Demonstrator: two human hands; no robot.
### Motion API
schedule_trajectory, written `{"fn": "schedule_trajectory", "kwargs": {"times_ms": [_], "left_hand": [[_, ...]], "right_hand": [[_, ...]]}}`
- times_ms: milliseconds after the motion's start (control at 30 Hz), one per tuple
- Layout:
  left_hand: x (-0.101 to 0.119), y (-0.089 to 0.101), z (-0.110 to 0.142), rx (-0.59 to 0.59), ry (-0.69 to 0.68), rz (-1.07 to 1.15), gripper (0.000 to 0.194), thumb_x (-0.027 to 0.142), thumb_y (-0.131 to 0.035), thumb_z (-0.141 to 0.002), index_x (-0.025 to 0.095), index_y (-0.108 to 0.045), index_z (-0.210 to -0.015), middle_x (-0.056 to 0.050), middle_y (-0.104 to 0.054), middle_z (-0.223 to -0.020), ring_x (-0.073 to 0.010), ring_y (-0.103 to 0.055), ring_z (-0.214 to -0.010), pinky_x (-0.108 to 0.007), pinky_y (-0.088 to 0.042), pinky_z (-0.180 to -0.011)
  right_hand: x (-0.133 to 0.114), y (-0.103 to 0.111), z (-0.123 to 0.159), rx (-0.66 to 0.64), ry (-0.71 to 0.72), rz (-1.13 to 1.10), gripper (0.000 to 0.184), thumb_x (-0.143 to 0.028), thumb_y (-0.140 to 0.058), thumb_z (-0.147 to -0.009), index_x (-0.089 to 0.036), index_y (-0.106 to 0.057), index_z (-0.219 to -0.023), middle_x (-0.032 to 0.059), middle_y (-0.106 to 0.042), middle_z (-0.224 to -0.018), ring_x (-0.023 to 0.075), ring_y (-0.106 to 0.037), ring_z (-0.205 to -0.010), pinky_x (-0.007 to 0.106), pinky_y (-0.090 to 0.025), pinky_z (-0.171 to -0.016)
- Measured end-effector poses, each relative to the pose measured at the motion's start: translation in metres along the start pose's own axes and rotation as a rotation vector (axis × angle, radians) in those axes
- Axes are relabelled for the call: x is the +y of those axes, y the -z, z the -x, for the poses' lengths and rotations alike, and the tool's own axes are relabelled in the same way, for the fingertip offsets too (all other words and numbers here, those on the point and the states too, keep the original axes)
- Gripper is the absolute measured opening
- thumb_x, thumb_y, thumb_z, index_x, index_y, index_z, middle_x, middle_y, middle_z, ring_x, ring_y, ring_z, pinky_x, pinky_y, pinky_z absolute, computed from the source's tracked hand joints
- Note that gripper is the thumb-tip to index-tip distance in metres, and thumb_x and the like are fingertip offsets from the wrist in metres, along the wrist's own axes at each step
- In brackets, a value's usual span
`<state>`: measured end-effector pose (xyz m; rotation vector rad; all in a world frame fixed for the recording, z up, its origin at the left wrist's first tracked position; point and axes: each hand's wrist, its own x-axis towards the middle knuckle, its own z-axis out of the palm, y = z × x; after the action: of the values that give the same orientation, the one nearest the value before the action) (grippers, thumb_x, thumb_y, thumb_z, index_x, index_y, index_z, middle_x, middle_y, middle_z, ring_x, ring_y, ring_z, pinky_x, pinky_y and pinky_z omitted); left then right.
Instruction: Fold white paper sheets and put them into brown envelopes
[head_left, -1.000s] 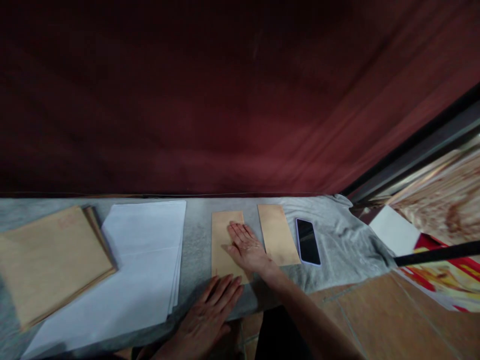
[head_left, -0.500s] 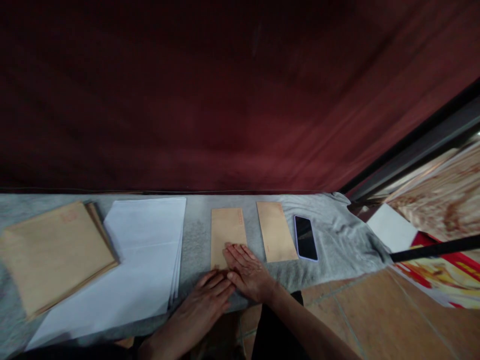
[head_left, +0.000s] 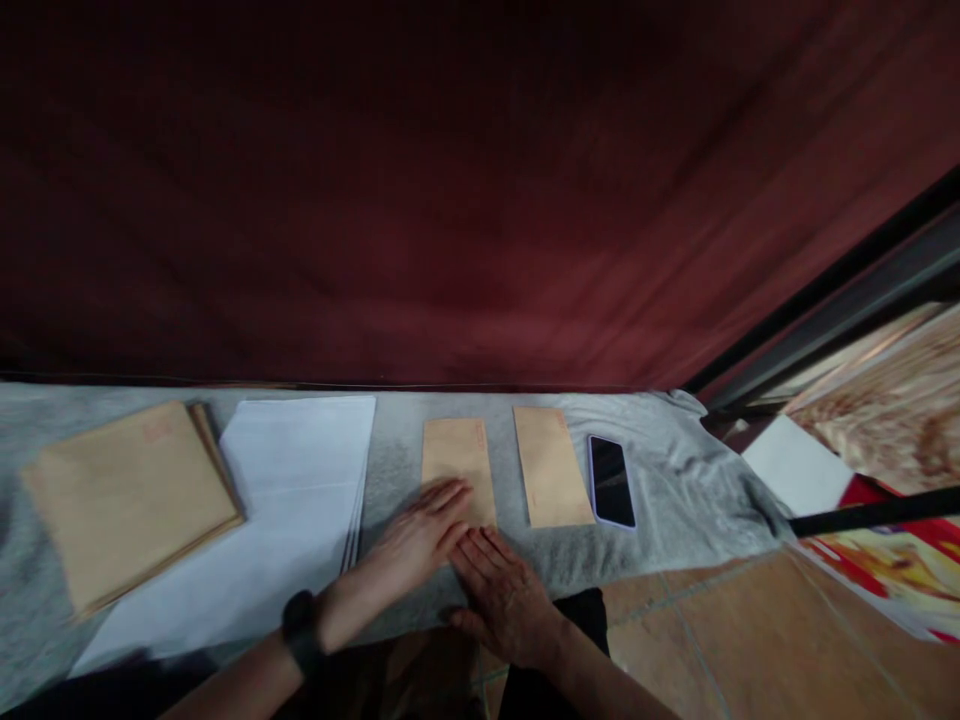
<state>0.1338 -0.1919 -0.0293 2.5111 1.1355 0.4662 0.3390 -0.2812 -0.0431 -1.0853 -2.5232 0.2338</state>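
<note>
A brown paper envelope (head_left: 456,449) with small red print lies flat on the grey cloth (head_left: 397,438) in front of me. My left hand (head_left: 426,520) rests palm down across its lower middle, fingers stretched out and pointing right. Just below, my right hand (head_left: 504,592) is open too, its fingertips at the envelope's near edge and its thumb out to the left. The two hands touch or nearly touch. To the right lies a second brown envelope (head_left: 553,468), apart from both hands. The near end of the first envelope is hidden under my hands.
On the left, a stack of larger brown envelopes (head_left: 142,500) partly covers a pile of white paper sheets (head_left: 300,510). A phone (head_left: 611,482) in a light purple case lies right of the second envelope. Beyond the cloth rises a dark red surface (head_left: 450,250). Tiled floor (head_left: 735,620) shows below right.
My right hand has slid down the envelope toward me, from its middle to its near edge. My left hand has moved up and right onto the envelope. A wristband now shows on the left wrist.
</note>
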Motion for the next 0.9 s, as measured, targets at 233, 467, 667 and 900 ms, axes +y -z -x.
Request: {"fn": "schedule_trajectory", "kwargs": {"times_ms": [233,467,667,900], "left_hand": [[-0.045,-0.015,-0.108,0.019,0.023,-0.145,0.058,0.043,-0.035,-0.103,0.011,-0.038,-0.151,-0.015,-0.036,-0.161,-0.0232,-0.027,-0.152,-0.041,-0.022,-0.123],[-0.058,-0.033,-0.097,-0.017,-0.042,-0.228,0.057,0.047,-0.026,-0.105,0.022,-0.034,-0.155,-0.004,-0.036,-0.163,-0.0196,-0.024,-0.152,-0.041,-0.012,-0.125],[-0.044,-0.034,-0.069,-0.004,-0.124,-0.226,0.056,0.046,-0.026,-0.106,0.023,-0.031,-0.157,-0.003,-0.037,-0.162,-0.0159,-0.027,-0.151,-0.037,-0.014,-0.125],[-0.03,-0.036,-0.044,-0.048,-0.137,-0.174,0.053,0.043,-0.027,-0.106,0.026,-0.032,-0.156,-0.002,-0.039,-0.161,-0.0148,-0.03,-0.15,-0.039,-0.015,-0.125]], "right_hand": [[0.0,0.005,-0.005,-0.019,0.019,0.007,0.08,-0.043,-0.061,-0.096,-0.013,-0.022,-0.16,0.0124,-0.037,-0.159,0.0262,-0.036,-0.148,0.047,-0.037,-0.121],[0.002,0.0,-0.002,-0.045,0.009,-0.018,0.08,-0.044,-0.059,-0.097,-0.016,-0.02,-0.161,0.0098,-0.033,-0.161,0.0259,-0.035,-0.148,0.046,-0.034,-0.123],[0.003,-0.011,0.002,-0.017,0.0,-0.078,0.066,-0.045,-0.053,-0.099,-0.024,-0.031,-0.158,0.0041,-0.045,-0.156,0.0223,-0.046,-0.142,0.043,-0.032,-0.124],[-0.001,-0.005,0.004,0.036,-0.019,-0.148,0.046,-0.035,-0.052,-0.098,-0.024,-0.053,-0.142,0.0052,-0.06,-0.144,0.0213,-0.055,-0.133,0.043,-0.038,-0.119]]}}
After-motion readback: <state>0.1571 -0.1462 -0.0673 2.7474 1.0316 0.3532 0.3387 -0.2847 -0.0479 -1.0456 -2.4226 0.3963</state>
